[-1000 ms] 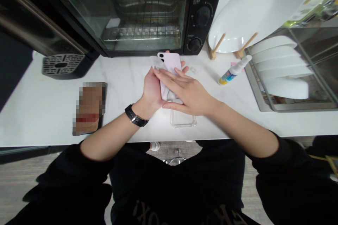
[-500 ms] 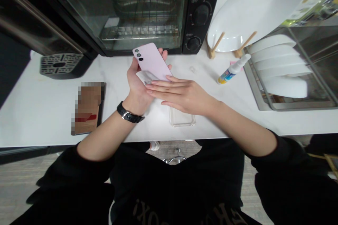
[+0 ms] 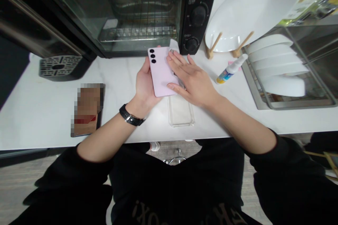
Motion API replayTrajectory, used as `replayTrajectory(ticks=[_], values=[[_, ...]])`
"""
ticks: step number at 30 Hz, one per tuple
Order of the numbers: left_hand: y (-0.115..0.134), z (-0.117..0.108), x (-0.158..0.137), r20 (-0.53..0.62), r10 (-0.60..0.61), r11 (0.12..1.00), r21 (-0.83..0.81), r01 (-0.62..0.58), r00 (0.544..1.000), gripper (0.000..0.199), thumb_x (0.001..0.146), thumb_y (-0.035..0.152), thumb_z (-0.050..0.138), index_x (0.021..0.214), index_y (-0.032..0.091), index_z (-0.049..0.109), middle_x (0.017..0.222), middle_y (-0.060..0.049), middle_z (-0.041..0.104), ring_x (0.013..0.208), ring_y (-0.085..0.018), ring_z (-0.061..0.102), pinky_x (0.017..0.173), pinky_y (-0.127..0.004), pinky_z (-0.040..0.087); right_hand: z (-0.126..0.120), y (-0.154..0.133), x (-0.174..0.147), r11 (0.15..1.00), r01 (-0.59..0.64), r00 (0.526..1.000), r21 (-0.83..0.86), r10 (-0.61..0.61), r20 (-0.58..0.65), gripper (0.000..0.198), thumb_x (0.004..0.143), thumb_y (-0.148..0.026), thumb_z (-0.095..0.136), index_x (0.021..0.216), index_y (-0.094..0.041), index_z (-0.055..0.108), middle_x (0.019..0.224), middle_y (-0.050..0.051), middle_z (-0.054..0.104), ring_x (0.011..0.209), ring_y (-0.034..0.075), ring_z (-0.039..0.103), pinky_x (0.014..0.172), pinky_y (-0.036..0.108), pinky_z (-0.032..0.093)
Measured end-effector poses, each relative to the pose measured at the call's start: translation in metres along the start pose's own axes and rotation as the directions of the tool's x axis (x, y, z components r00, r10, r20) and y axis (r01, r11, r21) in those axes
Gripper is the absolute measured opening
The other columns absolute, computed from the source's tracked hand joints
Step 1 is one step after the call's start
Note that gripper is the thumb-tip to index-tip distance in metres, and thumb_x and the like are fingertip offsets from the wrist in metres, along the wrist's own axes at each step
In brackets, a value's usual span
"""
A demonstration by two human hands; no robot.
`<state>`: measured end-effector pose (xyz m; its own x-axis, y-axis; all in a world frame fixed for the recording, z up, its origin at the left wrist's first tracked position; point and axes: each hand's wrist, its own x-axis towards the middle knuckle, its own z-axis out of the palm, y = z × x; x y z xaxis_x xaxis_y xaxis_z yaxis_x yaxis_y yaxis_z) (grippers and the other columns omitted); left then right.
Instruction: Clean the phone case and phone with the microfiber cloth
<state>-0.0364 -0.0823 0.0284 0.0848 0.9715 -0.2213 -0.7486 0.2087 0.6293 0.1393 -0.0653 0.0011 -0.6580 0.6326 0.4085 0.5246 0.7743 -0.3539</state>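
A pale pink smartphone [image 3: 162,74] lies back side up in my left hand [image 3: 144,83], its camera lenses at the upper left. The left fingers run underneath and are mostly hidden; the thumb rests along the phone's left edge. My right hand [image 3: 191,79] presses a thin whitish wipe [image 3: 174,45] against the phone's right side, with the wipe sticking out beyond the fingertips. Below both hands, a clear phone case [image 3: 181,112] lies on the white counter [image 3: 126,74]. To the right stands a small spray bottle [image 3: 229,71] with a white top.
A black toaster oven [image 3: 118,17] stands behind my hands. On the left are a drip tray [image 3: 59,66] and a flat, pixelated item [image 3: 88,109]. White plates [image 3: 248,10] on a wooden stand and a rack of bowls [image 3: 277,63] are at the right.
The phone has turned more upright and shifted right. My right hand and the wipe have moved from its lower left to its right side, uncovering more of the clear case.
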Motion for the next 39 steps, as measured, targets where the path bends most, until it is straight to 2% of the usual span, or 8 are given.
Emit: replayTrajectory(ticks=[6, 9, 16, 20, 26, 32, 36, 39], values=[[-0.013, 0.003, -0.002, -0.064, -0.183, 0.979, 0.081, 0.188, 0.981, 0.054, 0.121, 0.044, 0.034, 0.164, 0.020, 0.056, 0.148, -0.005, 0.078, 0.163, -0.028, 0.053, 0.135, -0.040, 0.045, 0.002, 0.001, 0.000, 1.000, -0.024, 1.000, 0.016, 0.024, 0.006, 0.099, 0.107, -0.083, 0.030, 0.177, -0.013, 0.032, 0.186, 0.019, 0.030, 0.178, 0.034, 0.023, 0.146, 0.067, 0.020], [-0.018, 0.006, -0.005, -0.071, -0.253, 0.964, 0.061, 0.258, 0.965, 0.056, 0.121, 0.048, 0.032, 0.166, 0.020, 0.054, 0.146, -0.006, 0.079, 0.161, -0.030, 0.056, 0.136, -0.046, 0.044, 0.006, 0.001, 0.000, 1.000, -0.009, 1.000, 0.028, 0.008, 0.024, 0.105, 0.106, -0.085, 0.030, 0.177, -0.008, 0.031, 0.186, 0.022, 0.027, 0.178, 0.035, 0.021, 0.147, 0.065, 0.019], [-0.008, 0.006, -0.007, -0.015, -0.190, 0.980, -0.066, 0.189, 0.982, 0.070, 0.120, 0.059, 0.024, 0.176, 0.020, 0.039, 0.172, -0.012, 0.058, 0.169, -0.028, 0.044, 0.138, -0.043, 0.038, 0.023, -0.012, -0.005, 0.972, 0.202, 0.976, 0.120, -0.210, 0.057, 0.109, 0.104, -0.087, 0.039, 0.179, -0.009, 0.024, 0.185, 0.024, 0.030, 0.178, 0.034, 0.025, 0.146, 0.065, 0.018], [0.008, 0.002, -0.007, -0.103, -0.115, 0.991, -0.076, 0.108, 0.988, 0.061, 0.120, 0.054, 0.025, 0.177, 0.037, 0.036, 0.172, -0.004, 0.059, 0.162, -0.027, 0.055, 0.137, -0.048, 0.041, 0.027, -0.022, -0.007, 0.928, 0.351, 0.934, 0.125, -0.357, 0.022, 0.101, 0.108, -0.080, 0.041, 0.177, -0.007, 0.027, 0.183, 0.023, 0.037, 0.176, 0.030, 0.031, 0.147, 0.056, 0.023], [0.020, 0.002, -0.008, -0.089, -0.074, 0.993, -0.099, 0.065, 0.993, 0.063, 0.119, 0.051, 0.022, 0.178, 0.035, 0.033, 0.176, 0.003, 0.050, 0.167, -0.019, 0.048, 0.141, -0.042, 0.034, 0.020, -0.020, -0.006, 0.907, 0.412, 0.909, 0.089, -0.416, 0.027, 0.082, 0.114, -0.066, 0.045, 0.177, -0.014, 0.032, 0.181, 0.016, 0.043, 0.174, 0.025, 0.036, 0.147, 0.051, 0.025], [0.020, 0.001, -0.009, -0.019, -0.027, 0.999, -0.024, 0.027, 0.999, 0.063, 0.118, 0.051, 0.019, 0.178, 0.039, 0.032, 0.177, 0.007, 0.049, 0.169, -0.014, 0.043, 0.136, -0.032, 0.040, 0.010, -0.010, -0.002, 0.946, 0.305, 0.951, 0.105, -0.308, 0.007, 0.084, 0.112, -0.074, 0.040, 0.176, -0.020, 0.035, 0.181, 0.015, 0.044, 0.173, 0.028, 0.038, 0.146, 0.062, 0.023], [0.011, 0.001, -0.007, 0.028, 0.013, 1.000, 0.010, -0.014, 1.000, 0.064, 0.120, 0.048, 0.021, 0.181, 0.026, 0.026, 0.182, -0.001, 0.044, 0.170, -0.020, 0.042, 0.133, -0.032, 0.044, 0.004, -0.003, 0.001, 0.983, 0.166, 0.986, 0.077, -0.168, 0.018, 0.097, 0.106, -0.084, 0.039, 0.177, -0.019, 0.033, 0.184, 0.017, 0.037, 0.175, 0.033, 0.032, 0.145, 0.067, 0.021], [0.002, 0.001, -0.005, 0.040, -0.006, 1.000, -0.007, 0.007, 0.999, 0.061, 0.122, 0.042, 0.025, 0.179, 0.024, 0.032, 0.177, -0.003, 0.052, 0.168, -0.020, 0.045, 0.133, -0.032, 0.046, -0.001, 0.000, 0.001, 0.996, 0.070, 0.997, 0.047, -0.072, 0.040, 0.102, 0.103, -0.087, 0.039, 0.179, -0.020, 0.031, 0.187, 0.015, 0.031, 0.177, 0.036, 0.024, 0.146, 0.068, 0.017]])
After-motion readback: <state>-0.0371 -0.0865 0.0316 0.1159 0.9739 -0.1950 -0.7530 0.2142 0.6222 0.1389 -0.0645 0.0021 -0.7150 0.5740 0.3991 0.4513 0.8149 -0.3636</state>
